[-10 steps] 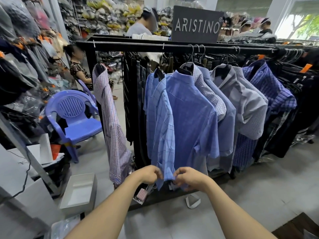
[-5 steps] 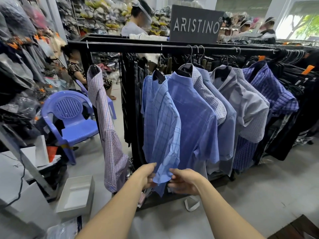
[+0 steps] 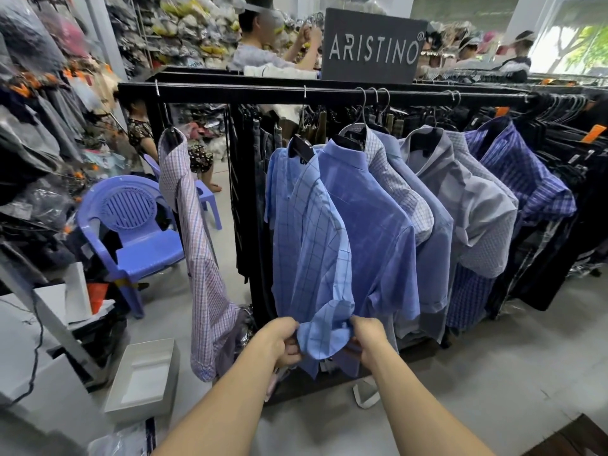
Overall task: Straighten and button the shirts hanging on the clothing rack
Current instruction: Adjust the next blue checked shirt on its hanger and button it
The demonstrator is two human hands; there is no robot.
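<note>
Overhead, a dark sign (image 3: 371, 47) reads "ARISTINO" in pale capitals above the black metal rack (image 3: 296, 93). Below, the light blue windowpane-check shirt (image 3: 309, 245), thin woven cloth on a black hanger, hangs at the front of a row of blue and grey shirts. Its bunched hem is pinched by the left hand (image 3: 279, 342) and the right hand (image 3: 368, 337), each grip curled onto the fabric. Nearby stands a ribbed violet plastic chair (image 3: 131, 232).

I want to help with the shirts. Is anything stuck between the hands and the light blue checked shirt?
Nothing visible is. The left hand and the right hand already grip the light blue checked shirt at its sleeve hem, one on each side, with no other garment or hanger in between.
</note>
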